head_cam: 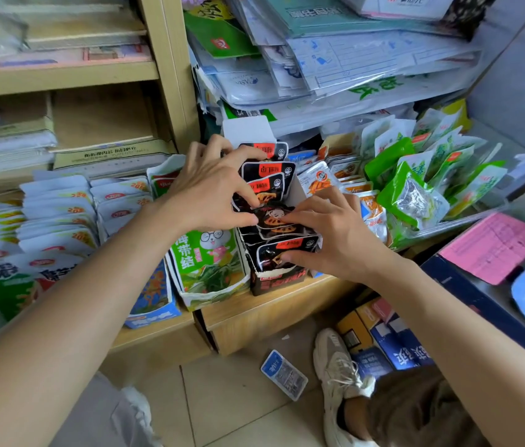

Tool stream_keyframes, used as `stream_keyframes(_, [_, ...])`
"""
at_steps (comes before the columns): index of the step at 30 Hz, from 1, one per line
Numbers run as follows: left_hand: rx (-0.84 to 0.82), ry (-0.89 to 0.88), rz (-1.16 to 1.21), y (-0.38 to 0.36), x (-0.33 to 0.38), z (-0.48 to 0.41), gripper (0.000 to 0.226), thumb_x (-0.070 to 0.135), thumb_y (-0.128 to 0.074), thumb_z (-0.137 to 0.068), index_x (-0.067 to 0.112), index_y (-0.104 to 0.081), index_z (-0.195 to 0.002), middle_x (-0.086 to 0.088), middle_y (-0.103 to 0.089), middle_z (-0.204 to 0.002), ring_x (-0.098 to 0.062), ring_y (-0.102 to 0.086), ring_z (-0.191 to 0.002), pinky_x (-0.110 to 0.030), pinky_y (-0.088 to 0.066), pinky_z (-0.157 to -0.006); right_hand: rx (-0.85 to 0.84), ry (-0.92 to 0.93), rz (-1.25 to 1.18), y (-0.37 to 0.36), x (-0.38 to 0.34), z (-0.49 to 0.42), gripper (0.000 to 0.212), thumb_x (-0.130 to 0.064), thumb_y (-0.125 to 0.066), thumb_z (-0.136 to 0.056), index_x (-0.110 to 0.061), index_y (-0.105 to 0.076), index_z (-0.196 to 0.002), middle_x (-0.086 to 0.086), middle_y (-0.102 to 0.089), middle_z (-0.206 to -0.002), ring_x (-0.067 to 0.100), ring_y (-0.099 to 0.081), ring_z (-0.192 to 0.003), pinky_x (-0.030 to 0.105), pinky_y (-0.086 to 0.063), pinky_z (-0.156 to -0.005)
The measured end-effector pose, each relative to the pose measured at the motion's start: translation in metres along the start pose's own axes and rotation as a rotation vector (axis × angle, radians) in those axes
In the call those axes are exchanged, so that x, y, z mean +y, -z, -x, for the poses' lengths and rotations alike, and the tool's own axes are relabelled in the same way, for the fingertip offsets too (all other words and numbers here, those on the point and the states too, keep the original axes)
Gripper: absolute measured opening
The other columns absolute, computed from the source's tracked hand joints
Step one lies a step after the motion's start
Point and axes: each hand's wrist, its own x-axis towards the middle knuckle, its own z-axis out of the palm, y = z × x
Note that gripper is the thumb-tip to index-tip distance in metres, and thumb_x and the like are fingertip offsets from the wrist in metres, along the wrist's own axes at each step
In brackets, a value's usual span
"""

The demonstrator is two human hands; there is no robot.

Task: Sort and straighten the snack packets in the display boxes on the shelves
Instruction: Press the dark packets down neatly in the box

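A narrow display box [282,280] at the shelf's front edge holds a row of black snack packets [269,171] with red labels. My left hand [213,185] reaches over the middle of the row, fingers curled, pinching a black packet [274,217]. My right hand [335,233] grips the same packet from the right, its thumb pressing the front packet [274,254]. To the left stands a box of green packets [206,262]. Further left lie rows of white packets [58,214].
Green packets [412,195] and orange-white packets [319,182] fill a clear tray at the right. Stacked papers and plastic folders [335,59] overhang the shelf. A blue packet [283,374] lies on the floor tiles by my shoe [338,375]. Blue boxes [393,343] sit under the shelf.
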Motion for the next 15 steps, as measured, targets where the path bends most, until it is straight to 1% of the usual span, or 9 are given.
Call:
stream_keyframes(2, [-0.025,-0.016,0.022,0.0,-0.002,-0.001,0.019,0.049,-0.08,-0.074,0.046,-0.078,-0.093,0.021,-0.033,-0.155,-0.022,-0.029,-0.125,-0.043,-0.024,-0.099,0.0,-0.006,-0.011,0.0,0.0,0.0,0.068,-0.076,-0.06,-0.077,-0.031,-0.065,-0.128,-0.009,-0.064,-0.116,0.024,-0.048,-0.111,0.048,-0.035,-0.089])
stream_keyframes(3, [-0.002,-0.026,0.039,-0.001,-0.003,-0.002,0.021,0.042,-0.08,-0.075,0.046,-0.078,-0.095,0.019,-0.04,-0.151,-0.022,-0.033,-0.121,-0.043,-0.026,-0.097,-0.002,-0.011,-0.016,0.0,0.0,0.001,0.07,-0.076,-0.059,-0.077,-0.029,-0.064,-0.13,-0.009,-0.064,-0.117,0.024,-0.048,-0.112,0.049,-0.036,-0.089])
stream_keyframes(5, [0.126,-0.052,0.109,-0.005,-0.003,-0.004,0.021,0.026,-0.08,-0.08,0.039,-0.079,-0.097,0.014,-0.061,-0.133,-0.022,-0.047,-0.109,-0.042,-0.036,-0.091,-0.003,-0.027,-0.027,0.0,-0.001,0.003,0.073,-0.075,-0.058,-0.079,-0.025,-0.06,-0.132,-0.008,-0.063,-0.122,0.024,-0.047,-0.114,0.048,-0.037,-0.09])
stream_keyframes(7, [0.243,-0.046,0.211,-0.008,-0.003,-0.003,0.022,0.014,-0.079,-0.083,0.029,-0.079,-0.099,0.012,-0.071,-0.11,-0.021,-0.058,-0.096,-0.04,-0.046,-0.086,-0.003,-0.028,-0.045,0.0,-0.004,0.005,0.075,-0.073,-0.057,-0.081,-0.024,-0.056,-0.137,-0.008,-0.062,-0.126,0.024,-0.046,-0.117,0.048,-0.037,-0.092])
stream_keyframes(9, [0.305,-0.006,0.268,-0.009,0.0,-0.002,0.022,0.013,-0.079,-0.083,0.025,-0.076,-0.101,0.015,-0.068,-0.094,-0.017,-0.059,-0.086,-0.036,-0.05,-0.081,-0.009,-0.023,-0.054,0.0,-0.005,0.006,0.081,-0.076,-0.053,-0.082,-0.023,-0.05,-0.144,-0.007,-0.06,-0.132,0.025,-0.045,-0.12,0.048,-0.037,-0.094])
stream_keyframes(10, [0.327,0.008,0.276,-0.01,0.002,-0.003,0.021,0.015,-0.08,-0.082,0.024,-0.075,-0.101,0.015,-0.067,-0.09,-0.015,-0.059,-0.082,-0.036,-0.051,-0.079,-0.018,-0.025,-0.05,0.0,-0.005,0.005,0.086,-0.078,-0.051,-0.082,-0.023,-0.046,-0.147,-0.006,-0.057,-0.137,0.024,-0.044,-0.122,0.049,-0.037,-0.095])
stream_keyframes(11, [0.341,0.016,0.279,-0.011,0.003,-0.004,0.02,0.016,-0.081,-0.082,0.024,-0.074,-0.099,0.014,-0.068,-0.089,-0.015,-0.061,-0.081,-0.037,-0.053,-0.079,-0.027,-0.03,-0.043,0.001,-0.005,0.004,0.091,-0.081,-0.048,-0.081,-0.024,-0.04,-0.151,-0.005,-0.05,-0.146,0.024,-0.042,-0.126,0.049,-0.036,-0.098])
stream_keyframes(13, [0.355,0.021,0.265,-0.014,0.005,-0.009,0.017,0.02,-0.081,-0.081,0.025,-0.075,-0.096,0.013,-0.072,-0.085,-0.014,-0.063,-0.083,-0.038,-0.055,-0.077,-0.038,-0.049,-0.037,0.002,-0.006,0.001,0.098,-0.084,-0.046,-0.079,-0.025,-0.031,-0.155,-0.005,-0.031,-0.159,0.023,-0.036,-0.134,0.045,-0.032,-0.103])
stream_keyframes(15, [0.373,0.032,0.225,-0.017,0.007,-0.013,0.012,0.026,-0.082,-0.08,0.028,-0.078,-0.091,0.013,-0.071,-0.078,-0.013,-0.063,-0.079,-0.036,-0.054,-0.073,-0.061,-0.058,-0.017,0.002,-0.007,-0.002,0.102,-0.087,-0.045,-0.076,-0.027,-0.026,-0.157,-0.007,-0.019,-0.164,0.023,-0.032,-0.135,0.043,-0.029,-0.103])
